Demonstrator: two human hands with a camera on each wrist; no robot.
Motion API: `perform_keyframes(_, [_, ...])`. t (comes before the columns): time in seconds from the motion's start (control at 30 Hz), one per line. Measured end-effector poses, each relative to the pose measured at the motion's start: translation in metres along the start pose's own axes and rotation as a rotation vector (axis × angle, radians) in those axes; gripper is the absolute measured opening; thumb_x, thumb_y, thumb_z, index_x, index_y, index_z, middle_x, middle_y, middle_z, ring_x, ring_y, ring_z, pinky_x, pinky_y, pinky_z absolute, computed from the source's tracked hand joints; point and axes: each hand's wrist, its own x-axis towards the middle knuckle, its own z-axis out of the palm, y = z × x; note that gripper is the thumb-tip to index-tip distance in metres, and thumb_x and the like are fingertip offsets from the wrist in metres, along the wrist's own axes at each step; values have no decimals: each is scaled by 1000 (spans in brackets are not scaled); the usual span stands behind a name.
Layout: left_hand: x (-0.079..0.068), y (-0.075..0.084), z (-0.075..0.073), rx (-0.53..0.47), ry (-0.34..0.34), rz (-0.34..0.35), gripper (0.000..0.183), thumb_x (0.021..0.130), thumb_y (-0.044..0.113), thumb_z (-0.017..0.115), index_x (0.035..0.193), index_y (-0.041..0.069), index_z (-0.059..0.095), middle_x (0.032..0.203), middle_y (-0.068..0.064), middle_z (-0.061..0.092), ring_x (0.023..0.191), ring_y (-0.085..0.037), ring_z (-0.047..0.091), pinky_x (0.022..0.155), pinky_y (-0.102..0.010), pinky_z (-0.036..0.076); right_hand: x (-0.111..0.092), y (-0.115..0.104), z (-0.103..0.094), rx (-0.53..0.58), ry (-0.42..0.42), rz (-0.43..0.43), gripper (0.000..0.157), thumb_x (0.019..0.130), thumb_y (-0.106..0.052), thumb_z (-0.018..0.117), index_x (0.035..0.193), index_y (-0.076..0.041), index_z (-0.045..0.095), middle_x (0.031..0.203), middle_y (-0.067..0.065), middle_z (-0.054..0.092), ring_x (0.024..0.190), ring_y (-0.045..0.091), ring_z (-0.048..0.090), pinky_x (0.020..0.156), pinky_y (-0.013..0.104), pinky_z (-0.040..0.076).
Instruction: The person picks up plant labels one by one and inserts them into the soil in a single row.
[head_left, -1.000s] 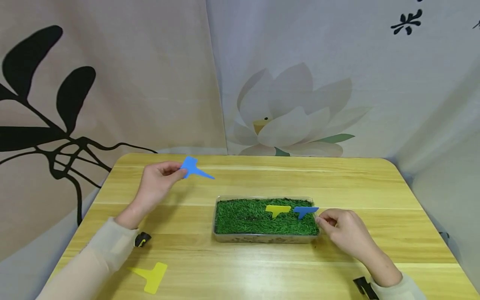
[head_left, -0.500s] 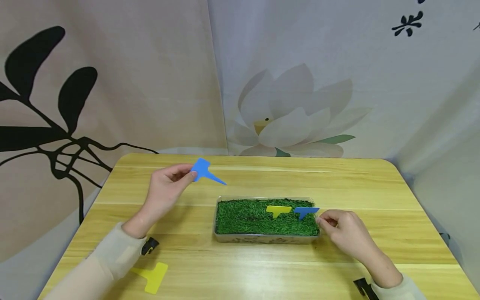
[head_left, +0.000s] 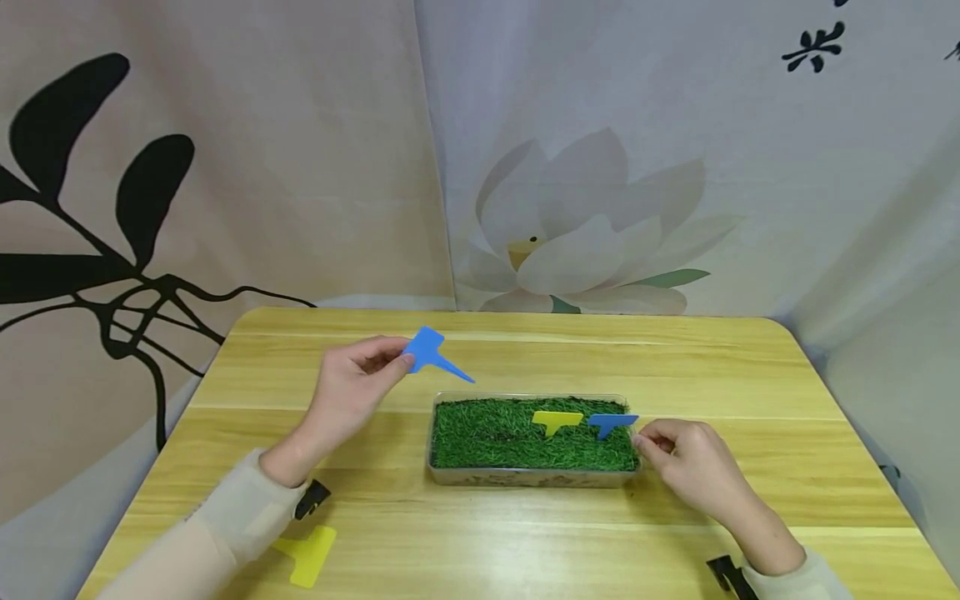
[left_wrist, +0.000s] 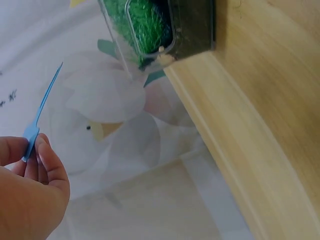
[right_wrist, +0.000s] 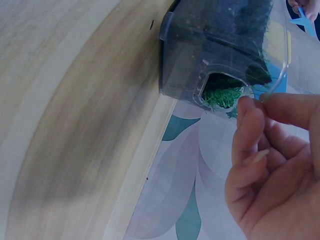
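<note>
My left hand (head_left: pixel 352 392) pinches a blue T-shaped plant label (head_left: pixel 425 348) by its wide head, above the table. The label's pointed stem slants down to the right, near the back left corner of a clear plastic box (head_left: pixel 525 477) of green grass (head_left: pixel 480 433). Upright in the grass, right of the middle, stand a yellow plant label (head_left: pixel 557 418) and a second blue plant label (head_left: pixel 613 420). At the box's right end, thumb and forefinger of my right hand (head_left: pixel 693 462) pinch the rim, as the right wrist view (right_wrist: pixel 275 170) shows from close up.
Another yellow plant label (head_left: pixel 313 557) lies flat on the wooden table (head_left: pixel 480 550) at the front left, its stem partly behind my left sleeve (head_left: pixel 240 517). Black clips (head_left: pixel 312 498) sit at both wrists. A curtain (head_left: pixel 300 167) with plant prints hangs behind the table.
My left hand has carried the blue plant label rightward and slightly down, closer to the box. The right hand stays at the rim, and the box has not moved.
</note>
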Motion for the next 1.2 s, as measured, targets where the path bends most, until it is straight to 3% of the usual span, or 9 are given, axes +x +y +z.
perform_keyframes(0.33, [-8,2,22,22,-89,53,17,96,0,74,112,1,80,99,-7,77,86,-17,68,76,-27,56,0,1,0,6,1,6,17,98,-13,74,83,-19,75,69,-7,62,57,6,48,55,27,41])
perform_keyframes(0.83, [-10,4,42,73,-209,78,17,98,2,71,112,6,81,102,0,77,77,-17,63,65,-28,50,0,1,0,19,-3,12,17,99,-15,73,84,-20,75,69,-7,62,57,6,47,55,27,40])
perform_keyframes(1.03, [-11,2,47,103,-242,75,18,98,3,72,112,8,82,99,3,77,73,-18,58,61,-27,43,1,1,0,18,-5,13,17,99,-14,73,83,-19,75,69,-7,61,57,6,48,55,27,40])
perform_keyframes(1.2, [-11,0,51,104,-273,79,18,98,1,71,113,7,81,101,1,76,73,-21,61,58,-25,44,1,1,0,17,0,4,18,99,-13,73,82,-19,75,68,-7,60,57,6,47,54,27,40])
